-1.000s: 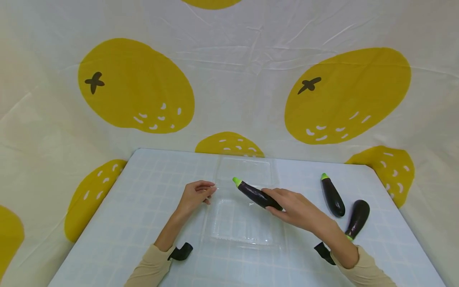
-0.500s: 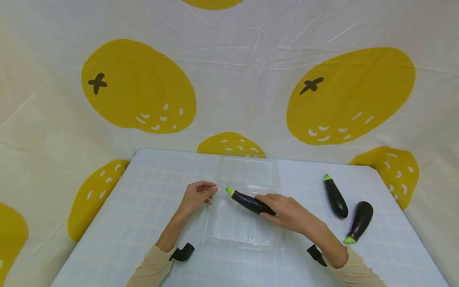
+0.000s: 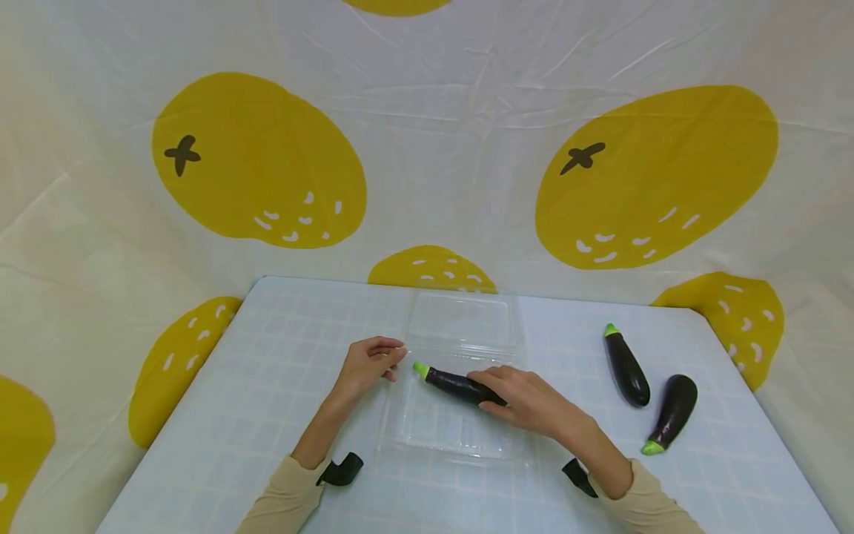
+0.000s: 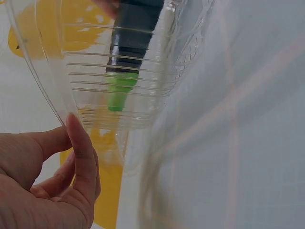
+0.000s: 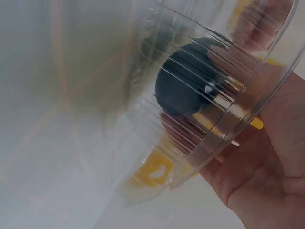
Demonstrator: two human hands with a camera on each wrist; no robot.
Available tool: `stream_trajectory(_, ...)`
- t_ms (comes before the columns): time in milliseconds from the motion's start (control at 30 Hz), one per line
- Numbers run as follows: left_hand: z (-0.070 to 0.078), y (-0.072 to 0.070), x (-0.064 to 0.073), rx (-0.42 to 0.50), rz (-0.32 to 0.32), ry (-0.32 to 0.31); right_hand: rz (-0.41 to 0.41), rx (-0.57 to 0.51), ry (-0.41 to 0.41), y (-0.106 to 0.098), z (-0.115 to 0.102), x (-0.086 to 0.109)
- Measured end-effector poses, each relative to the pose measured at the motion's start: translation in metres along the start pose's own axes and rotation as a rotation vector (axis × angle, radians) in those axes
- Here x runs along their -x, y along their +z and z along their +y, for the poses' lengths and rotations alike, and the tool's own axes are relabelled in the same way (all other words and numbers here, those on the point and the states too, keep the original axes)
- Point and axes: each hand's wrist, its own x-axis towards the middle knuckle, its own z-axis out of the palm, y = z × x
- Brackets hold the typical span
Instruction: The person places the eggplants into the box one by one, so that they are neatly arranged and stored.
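My right hand [image 3: 530,400] grips a dark purple eggplant [image 3: 454,385] by its thick end, with the fingers and thumb on either side. Its green stem points left, and the eggplant lies low inside the base of a clear plastic clamshell container [image 3: 454,439]. Through the ribbed wall, the right wrist view shows the eggplant's rounded end [image 5: 178,86] between thumb and fingers. My left hand [image 3: 367,365] is at the container's left edge. Seen from the left wrist, its thumb and forefinger pinch the clear rim [image 4: 61,119], near the eggplant's green stem [image 4: 120,90].
Two more eggplants lie on the table at the right, one with its stem pointing away [image 3: 627,368], the other with its stem toward me [image 3: 671,413]. The container's lid [image 3: 460,319] is folded back at the far side. A fruit-patterned curtain [image 3: 440,170] hangs behind the table.
My right hand has moved left and lower with the eggplant, bringing it down into the container's base. The left hand stays at the container's left edge.
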Motion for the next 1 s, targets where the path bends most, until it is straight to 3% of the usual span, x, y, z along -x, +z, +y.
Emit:
stream_trajectory(233,-0.0021,0.0003,0.0006,-0.001,0.013,0.007,-0.012,0.026,0.008,0.005,-0.0005,-0.001)
stream_trajectory(733,-0.0014,0.0016,0.0007,0.007,-0.011,0.012,0.084,0.056,0.047,0.0105,0.0019,0.0004)
stream_trajectory(1000,-0.0028,0.0001,-0.001,-0.005,0.0,0.018,0.094,0.053,0.044,0.0087,0.004,0.0012)
